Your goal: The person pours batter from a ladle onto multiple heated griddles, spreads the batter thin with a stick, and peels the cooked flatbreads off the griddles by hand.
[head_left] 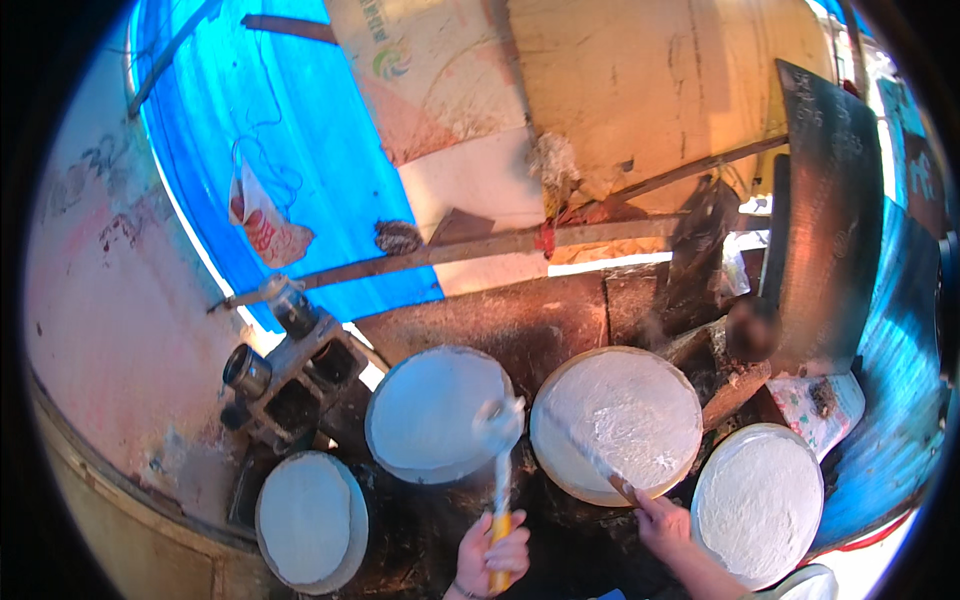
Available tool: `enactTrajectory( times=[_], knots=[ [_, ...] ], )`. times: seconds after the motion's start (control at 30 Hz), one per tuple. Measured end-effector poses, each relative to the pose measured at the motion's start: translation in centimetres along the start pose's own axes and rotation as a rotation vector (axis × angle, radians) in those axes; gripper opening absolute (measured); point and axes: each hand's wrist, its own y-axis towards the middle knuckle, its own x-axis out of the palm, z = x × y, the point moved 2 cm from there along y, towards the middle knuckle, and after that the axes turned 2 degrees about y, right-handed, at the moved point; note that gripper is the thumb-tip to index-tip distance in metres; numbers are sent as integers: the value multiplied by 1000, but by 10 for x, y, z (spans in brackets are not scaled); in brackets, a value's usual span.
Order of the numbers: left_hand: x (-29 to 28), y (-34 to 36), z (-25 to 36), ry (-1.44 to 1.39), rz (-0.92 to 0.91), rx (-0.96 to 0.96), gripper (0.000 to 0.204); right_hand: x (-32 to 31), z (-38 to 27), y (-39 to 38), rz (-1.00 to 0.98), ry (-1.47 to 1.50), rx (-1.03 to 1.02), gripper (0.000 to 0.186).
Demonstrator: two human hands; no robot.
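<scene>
My left hand (490, 550) is wrapped round the yellow handle of a ladle (502, 470). The ladle's metal bowl, smeared by motion, hangs over the right edge of a round pan of smooth white batter (435, 420). In my right hand (664, 524) is the wooden handle of a flat spatula (622, 487). Its long, blurred blade slants up and left across a second round pan of white, rough-surfaced batter (625, 415). I cannot tell whether the blade touches that surface. Two more white-covered rounds flank these, one at the lower left (308, 520) and one at the right (760, 505).
A hollow concrete block (300, 395) at left bears a metal cup (247, 368) and a metal jar (288, 308). Behind the pans runs a sooty wall (480, 320). A log (735, 395) and a tall dark metal sheet (830, 220) stand at right.
</scene>
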Motion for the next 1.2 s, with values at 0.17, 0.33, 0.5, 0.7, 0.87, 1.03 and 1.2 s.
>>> enactTrajectory(
  times=[0.17,0.33,0.5,0.7,0.87,1.03,1.2],
  knots=[
    [-43,-102,7,73,296,65,22,-4,85,44,15,-302,456,22],
    [-51,-182,-10,233,381,165,21,12,115,41,424,191,713,13],
    [-71,-210,-5,86,300,208,22,91,6,-77,622,429,573,23],
    [-66,-202,-3,112,307,56,22,75,-59,-160,153,642,658,33],
    [-68,-177,-18,126,271,-123,21,-8,-42,-184,497,326,750,31],
    [-71,-174,-43,229,265,-176,19,-108,8,-257,670,-364,926,22],
    [-79,-159,-87,269,349,-230,16,-164,73,-321,526,-512,1311,52]
  ],
)
